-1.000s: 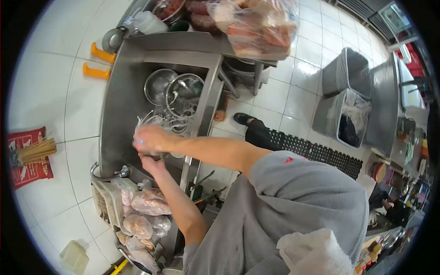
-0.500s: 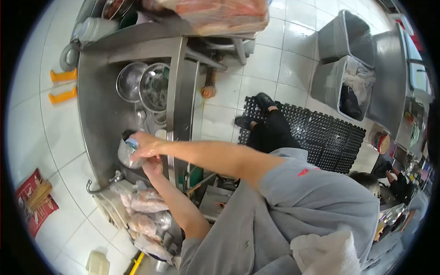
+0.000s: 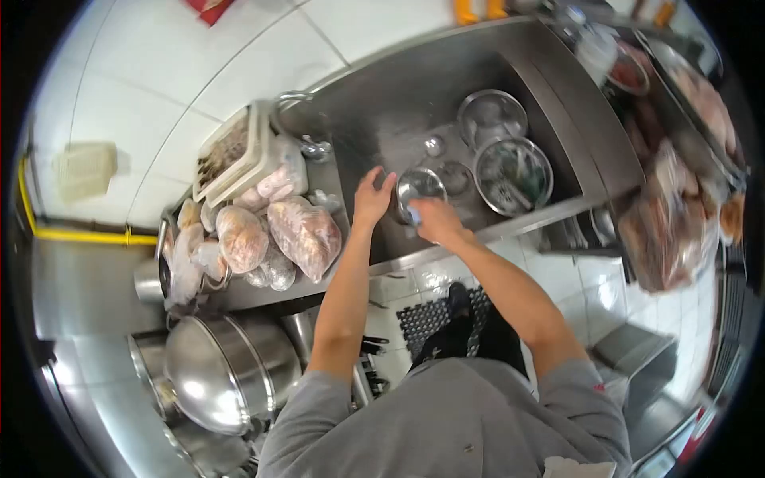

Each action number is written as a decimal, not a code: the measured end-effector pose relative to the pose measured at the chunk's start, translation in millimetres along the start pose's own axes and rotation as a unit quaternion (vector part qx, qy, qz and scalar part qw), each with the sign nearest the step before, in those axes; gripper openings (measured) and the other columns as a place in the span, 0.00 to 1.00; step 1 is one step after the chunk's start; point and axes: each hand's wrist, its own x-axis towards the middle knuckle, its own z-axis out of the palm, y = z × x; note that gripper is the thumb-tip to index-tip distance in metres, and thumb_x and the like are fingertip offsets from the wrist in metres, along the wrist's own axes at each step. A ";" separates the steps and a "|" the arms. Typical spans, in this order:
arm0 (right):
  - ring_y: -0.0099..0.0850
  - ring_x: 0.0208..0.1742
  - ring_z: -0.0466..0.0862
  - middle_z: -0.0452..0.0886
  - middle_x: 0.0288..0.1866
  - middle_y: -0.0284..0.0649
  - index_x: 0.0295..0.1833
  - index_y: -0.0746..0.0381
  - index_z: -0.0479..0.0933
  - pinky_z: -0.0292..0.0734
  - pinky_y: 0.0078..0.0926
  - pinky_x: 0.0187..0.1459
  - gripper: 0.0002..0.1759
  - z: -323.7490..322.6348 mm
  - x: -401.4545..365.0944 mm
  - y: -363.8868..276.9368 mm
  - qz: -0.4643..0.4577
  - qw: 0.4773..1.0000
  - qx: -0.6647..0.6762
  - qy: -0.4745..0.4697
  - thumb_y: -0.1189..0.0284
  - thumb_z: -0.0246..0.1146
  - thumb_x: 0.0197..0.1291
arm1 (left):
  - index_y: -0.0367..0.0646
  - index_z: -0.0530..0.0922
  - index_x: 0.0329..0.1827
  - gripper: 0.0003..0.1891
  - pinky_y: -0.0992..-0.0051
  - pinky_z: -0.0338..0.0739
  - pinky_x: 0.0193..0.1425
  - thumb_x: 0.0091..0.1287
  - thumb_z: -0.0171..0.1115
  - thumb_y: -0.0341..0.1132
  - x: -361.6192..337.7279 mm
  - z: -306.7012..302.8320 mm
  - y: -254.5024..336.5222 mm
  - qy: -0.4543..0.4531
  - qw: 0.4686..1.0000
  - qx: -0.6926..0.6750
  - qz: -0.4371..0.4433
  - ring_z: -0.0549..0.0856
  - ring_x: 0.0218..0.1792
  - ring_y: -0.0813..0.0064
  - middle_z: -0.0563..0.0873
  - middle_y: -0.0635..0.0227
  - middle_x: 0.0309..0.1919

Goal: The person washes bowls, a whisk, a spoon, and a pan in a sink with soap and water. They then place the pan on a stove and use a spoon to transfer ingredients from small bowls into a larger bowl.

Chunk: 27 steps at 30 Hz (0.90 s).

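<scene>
A small steel cup (image 3: 420,184) is held over the steel sink (image 3: 382,103). My left hand (image 3: 372,197) grips its left side with fingers spread along the wall. My right hand (image 3: 434,221) is at the cup's near rim, closed on a small blue pad (image 3: 414,213) that presses against the cup. Both forearms reach out from my grey sleeves toward the basin.
Two steel bowls (image 3: 492,116) (image 3: 512,174) lie in the sink's right part. Bagged raw meat (image 3: 304,235) and a white tray (image 3: 229,148) crowd the counter to the left, by the faucet (image 3: 303,123). A large pot lid (image 3: 227,370) sits lower left. More bagged meat (image 3: 677,211) is at the right.
My view has swung round, so the sink now lies ahead and above. Both hands stay on the steel cup, with the right hand now at its near rim.
</scene>
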 end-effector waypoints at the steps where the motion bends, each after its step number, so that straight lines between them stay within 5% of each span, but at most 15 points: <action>1: 0.48 0.53 0.79 0.78 0.54 0.50 0.50 0.60 0.75 0.75 0.43 0.52 0.25 -0.9 7.2 3.4 -0.012 0.998 -0.053 -0.017 0.67 0.71 0.44 | 0.38 0.74 0.58 0.22 0.60 0.66 0.66 0.67 0.59 0.43 18.7 -9.8 -4.5 0.098 0.979 0.119 0.136 0.74 0.61 0.55 0.76 0.49 0.58; 2: 0.49 0.57 0.77 0.76 0.58 0.49 0.54 0.59 0.74 0.75 0.42 0.55 0.28 0.2 8.5 10.8 -0.013 0.994 -0.101 -0.032 0.65 0.72 0.44 | 0.37 0.73 0.59 0.22 0.60 0.66 0.66 0.66 0.60 0.40 31.6 -15.7 -11.3 0.181 0.918 0.237 0.260 0.72 0.62 0.52 0.74 0.46 0.60; 3: 0.48 0.59 0.75 0.73 0.60 0.49 0.56 0.58 0.73 0.73 0.41 0.57 0.31 -2.3 11.9 14.3 -0.050 0.994 -0.097 0.015 0.63 0.72 0.45 | 0.33 0.71 0.61 0.24 0.57 0.59 0.70 0.63 0.61 0.36 40.6 -33.3 8.3 0.246 0.887 0.280 0.274 0.64 0.66 0.44 0.66 0.39 0.64; 5: 0.47 0.64 0.71 0.69 0.66 0.48 0.62 0.57 0.70 0.70 0.40 0.62 0.36 -10.0 16.2 27.1 -0.111 0.985 -0.089 0.100 0.61 0.72 0.47 | 0.32 0.67 0.63 0.27 0.57 0.58 0.71 0.64 0.59 0.37 71.0 -60.8 17.4 0.271 0.882 0.257 0.286 0.63 0.67 0.44 0.66 0.41 0.65; 7: 0.44 0.66 0.70 0.70 0.65 0.49 0.64 0.55 0.70 0.67 0.38 0.64 0.35 -73.5 14.6 52.3 -0.047 0.990 -0.015 0.132 0.62 0.71 0.49 | 0.33 0.73 0.56 0.21 0.57 0.66 0.65 0.65 0.58 0.39 96.2 -85.1 6.3 0.190 0.911 0.286 0.227 0.72 0.60 0.48 0.73 0.41 0.57; 9: 0.46 0.63 0.73 0.71 0.63 0.51 0.56 0.64 0.75 0.68 0.39 0.64 0.25 -144.5 -1.3 95.1 0.086 0.953 -0.197 0.213 0.65 0.66 0.53 | 0.34 0.79 0.48 0.18 0.57 0.74 0.55 0.65 0.57 0.41 93.5 -88.8 8.1 0.145 0.922 0.323 0.158 0.80 0.50 0.49 0.80 0.42 0.47; 11: 0.48 0.59 0.76 0.75 0.57 0.53 0.57 0.66 0.71 0.74 0.44 0.57 0.25 -176.9 -9.2 173.3 0.252 0.924 -0.256 0.129 0.68 0.65 0.54 | 0.35 0.82 0.40 0.16 0.56 0.78 0.46 0.65 0.56 0.42 60.9 -84.7 16.4 0.117 0.930 0.341 0.069 0.84 0.40 0.49 0.84 0.45 0.37; 13: 0.50 0.55 0.78 0.76 0.56 0.52 0.55 0.65 0.70 0.75 0.45 0.55 0.23 -181.1 -10.9 172.8 0.323 0.898 -0.300 0.013 0.69 0.64 0.55 | 0.37 0.81 0.33 0.16 0.54 0.77 0.38 0.66 0.56 0.44 25.5 -65.0 -5.0 0.066 0.906 0.414 0.052 0.84 0.34 0.46 0.83 0.46 0.29; 15: 0.52 0.54 0.79 0.77 0.54 0.53 0.54 0.65 0.71 0.75 0.44 0.55 0.20 -180.3 -5.1 188.3 0.319 0.899 -0.299 0.000 0.70 0.62 0.57 | 0.38 0.80 0.32 0.14 0.55 0.77 0.39 0.64 0.58 0.41 -22.3 -27.6 37.7 0.062 0.933 0.349 0.063 0.83 0.34 0.48 0.83 0.48 0.30; 16: 0.52 0.53 0.79 0.78 0.53 0.53 0.53 0.64 0.71 0.75 0.44 0.55 0.19 -180.3 2.5 192.3 0.315 0.901 -0.299 -0.003 0.70 0.62 0.57 | 0.39 0.81 0.34 0.10 0.57 0.77 0.42 0.61 0.62 0.39 -40.4 -9.6 63.2 0.030 0.926 0.350 0.137 0.82 0.38 0.52 0.84 0.51 0.35; 18: 0.50 0.47 0.82 0.80 0.47 0.53 0.52 0.64 0.71 0.78 0.41 0.48 0.17 -178.4 6.5 183.3 0.268 0.946 -0.183 0.028 0.72 0.60 0.57 | 0.39 0.81 0.42 0.18 0.58 0.76 0.50 0.56 0.68 0.44 -73.4 57.0 88.7 -0.008 0.966 0.187 0.178 0.81 0.46 0.54 0.83 0.52 0.45; 21: 0.41 0.32 0.85 0.81 0.35 0.49 0.50 0.66 0.73 0.80 0.34 0.28 0.16 -172.1 24.9 125.9 0.241 0.968 0.056 0.051 0.77 0.57 0.53 | 0.40 0.73 0.57 0.24 0.57 0.75 0.51 0.63 0.63 0.44 -80.4 133.7 88.3 -0.238 0.969 0.057 0.045 0.82 0.45 0.48 0.83 0.47 0.44; 23: 0.40 0.29 0.85 0.82 0.36 0.51 0.50 0.67 0.73 0.80 0.34 0.28 0.20 -155.4 51.1 73.6 0.241 0.969 0.042 0.008 0.78 0.59 0.47 | 0.42 0.71 0.58 0.22 0.59 0.76 0.48 0.65 0.61 0.42 -62.1 135.2 83.9 -0.202 0.979 0.011 -0.020 0.83 0.41 0.49 0.83 0.46 0.39; 26: 0.42 0.26 0.85 0.81 0.35 0.58 0.43 0.70 0.76 0.80 0.36 0.37 0.14 -111.7 78.8 54.1 0.060 0.987 -0.148 -0.017 0.77 0.60 0.49 | 0.43 0.70 0.58 0.19 0.64 0.76 0.42 0.68 0.59 0.38 -59.4 133.8 58.9 -0.112 0.989 -0.082 -0.058 0.83 0.35 0.55 0.81 0.48 0.34; 27: 0.41 0.25 0.85 0.82 0.34 0.57 0.42 0.70 0.76 0.80 0.35 0.35 0.12 -109.3 87.5 46.7 0.072 0.990 -0.094 -0.071 0.77 0.60 0.50 | 0.43 0.70 0.58 0.17 0.66 0.76 0.41 0.68 0.58 0.37 -61.4 129.0 52.3 -0.075 0.988 -0.118 -0.062 0.82 0.34 0.57 0.81 0.49 0.32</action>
